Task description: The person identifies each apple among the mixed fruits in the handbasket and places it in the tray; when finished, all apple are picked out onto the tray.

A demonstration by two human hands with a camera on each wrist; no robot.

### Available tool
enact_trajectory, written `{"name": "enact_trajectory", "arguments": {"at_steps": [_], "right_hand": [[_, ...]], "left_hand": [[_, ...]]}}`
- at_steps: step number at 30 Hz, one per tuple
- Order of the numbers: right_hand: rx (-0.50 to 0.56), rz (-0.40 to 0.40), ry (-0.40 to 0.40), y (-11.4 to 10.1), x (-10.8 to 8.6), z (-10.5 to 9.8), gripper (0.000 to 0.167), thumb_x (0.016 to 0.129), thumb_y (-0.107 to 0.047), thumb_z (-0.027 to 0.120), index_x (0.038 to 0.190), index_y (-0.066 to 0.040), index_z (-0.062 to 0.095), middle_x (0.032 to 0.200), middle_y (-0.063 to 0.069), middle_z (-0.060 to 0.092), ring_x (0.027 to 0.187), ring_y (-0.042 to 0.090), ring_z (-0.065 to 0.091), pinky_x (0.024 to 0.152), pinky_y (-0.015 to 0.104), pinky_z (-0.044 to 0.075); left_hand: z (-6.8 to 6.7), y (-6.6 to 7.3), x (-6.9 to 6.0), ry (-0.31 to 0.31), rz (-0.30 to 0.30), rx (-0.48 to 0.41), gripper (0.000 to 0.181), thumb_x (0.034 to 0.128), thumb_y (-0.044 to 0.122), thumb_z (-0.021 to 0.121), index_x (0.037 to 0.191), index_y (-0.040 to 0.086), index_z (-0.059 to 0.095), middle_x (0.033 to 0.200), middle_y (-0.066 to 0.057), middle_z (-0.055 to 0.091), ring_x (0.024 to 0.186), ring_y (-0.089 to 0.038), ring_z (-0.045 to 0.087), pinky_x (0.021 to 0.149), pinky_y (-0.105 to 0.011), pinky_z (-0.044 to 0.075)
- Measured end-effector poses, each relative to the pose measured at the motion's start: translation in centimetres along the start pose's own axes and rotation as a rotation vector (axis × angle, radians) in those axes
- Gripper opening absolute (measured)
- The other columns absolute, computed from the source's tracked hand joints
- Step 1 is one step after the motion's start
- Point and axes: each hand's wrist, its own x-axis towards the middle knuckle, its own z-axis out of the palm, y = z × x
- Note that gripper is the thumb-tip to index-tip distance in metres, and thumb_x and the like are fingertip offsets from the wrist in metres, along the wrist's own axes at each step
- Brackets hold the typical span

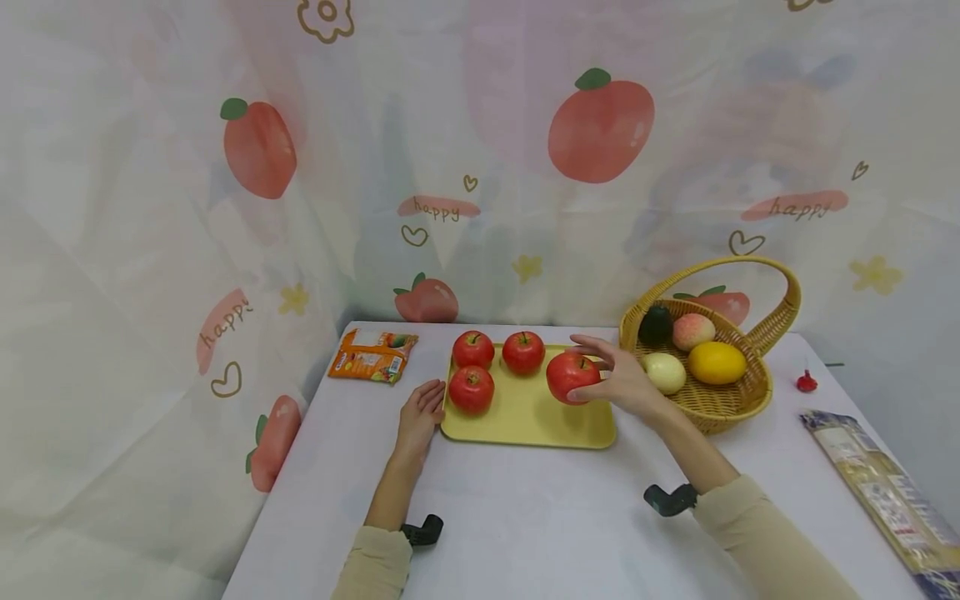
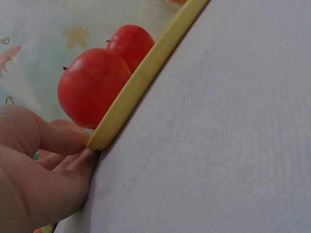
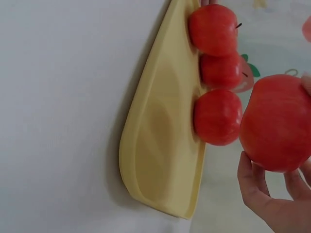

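A red apple [image 1: 573, 378] is gripped in my right hand [image 1: 626, 382], held up over the right part of a yellow tray [image 1: 532, 429]. The right wrist view shows this apple [image 3: 277, 124] raised off the tray, with fingertips around it. Three more red apples lie on the tray: a front left apple [image 1: 471, 390], a back left apple [image 1: 472, 350] and a back middle apple [image 1: 523, 352]. At the tray's left edge, my left hand [image 1: 420, 417] pinches the rim. In the left wrist view the thumb and fingers of that hand meet at the tray's corner [image 2: 104, 138].
To the right stands a wicker basket [image 1: 761, 396] holding an avocado [image 1: 656, 326], a peach [image 1: 693, 331], a yellow lemon [image 1: 717, 363] and a pale round fruit [image 1: 664, 372]. An orange packet [image 1: 372, 356] lies at back left. A small red object [image 1: 807, 382] and a long package [image 1: 877, 492] lie far right.
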Motion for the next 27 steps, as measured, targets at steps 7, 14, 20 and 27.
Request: {"name": "enact_trajectory", "arguments": {"at_steps": [7,14,20,27], "right_hand": [[0.001,0.008,-0.006,0.4,0.8,1.3,0.091,0.077,-0.018,0.092,0.156,-0.019,0.047,0.148,0.014,0.058,0.13,0.042,0.051,0.096,0.045,0.058],[-0.001,0.004,0.003,0.8,1.8,2.7,0.091,0.074,-0.017,0.094,0.154,-0.019,0.051,0.144,0.011,0.061,0.129,0.04,0.053,0.095,0.045,0.059],[-0.012,0.019,-0.004,1.2,2.4,3.9,0.092,0.073,-0.02,0.095,0.154,-0.018,0.051,0.147,0.009,0.058,0.131,0.039,0.051,0.1,0.054,0.057],[0.057,0.001,-0.019,1.7,3.1,5.4,0.088,0.075,-0.013,0.093,0.152,-0.012,0.052,0.148,0.012,0.057,0.131,0.04,0.05,0.104,0.056,0.053]], "left_hand": [[0.0,-0.2,0.1,-0.002,0.018,-0.011,0.067,0.089,-0.027,0.047,0.151,-0.003,0.045,0.155,-0.024,0.049,0.146,-0.034,0.045,0.121,-0.042,0.039],[0.0,0.0,0.0,0.001,0.016,0.001,0.066,0.0895,-0.026,0.047,0.151,-0.003,0.045,0.155,-0.024,0.049,0.146,-0.035,0.046,0.12,-0.042,0.04],[-0.1,0.0,0.1,-0.006,0.014,-0.001,0.065,0.09,-0.026,0.047,0.152,-0.004,0.044,0.155,-0.025,0.048,0.146,-0.036,0.045,0.12,-0.043,0.04],[-0.2,-0.3,0.1,-0.018,0.026,-0.014,0.066,0.089,-0.027,0.045,0.152,-0.006,0.043,0.156,-0.028,0.046,0.147,-0.039,0.044,0.121,-0.044,0.038]]}}
